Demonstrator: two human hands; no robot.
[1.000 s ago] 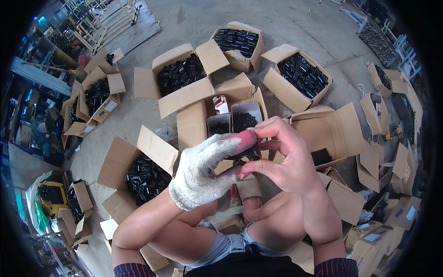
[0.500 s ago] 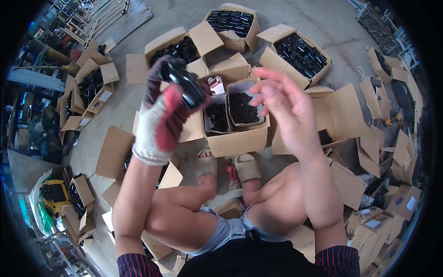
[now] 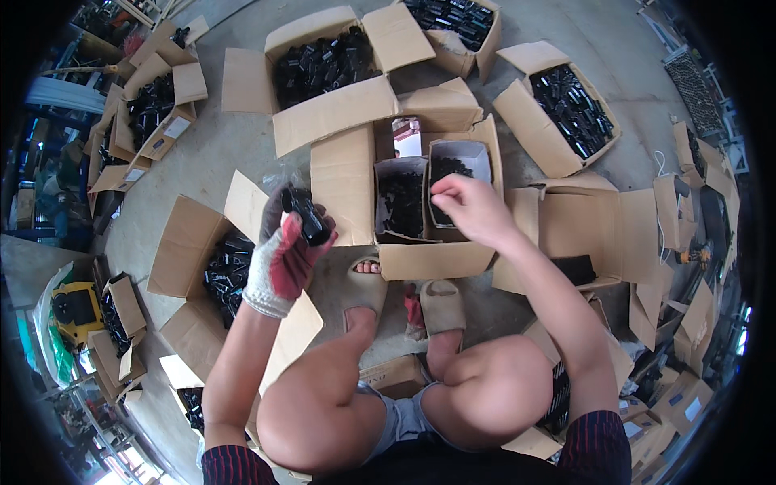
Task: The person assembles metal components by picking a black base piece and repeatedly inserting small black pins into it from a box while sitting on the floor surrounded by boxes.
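My left hand [image 3: 279, 267], in a white and dark-red knit glove, is closed around a glossy black cylindrical part [image 3: 305, 217]. It is held above the floor, left of the middle carton [image 3: 436, 263]. My bare right hand [image 3: 477, 212] reaches over that carton with thumb and fingers pinched together; whatever they hold, if anything, is too small to make out. Under the fingertips is a grey-walled inner box [image 3: 478, 160] of small black pieces [image 3: 449, 168]. A second inner box beside it holds more small black pieces [image 3: 402, 198].
Open cartons of black parts stand around: a large one [image 3: 323, 69] at far left, another [image 3: 570, 109] at far right, one [image 3: 230, 271] by my left forearm. A carton [image 3: 582, 230] with a dark block lies right. My sandalled feet [image 3: 364, 295] rest before the middle carton.
My right hand has come down to the inner box, its spread fingers now pinched together. My left hand has lowered with the black part. The view has shifted.
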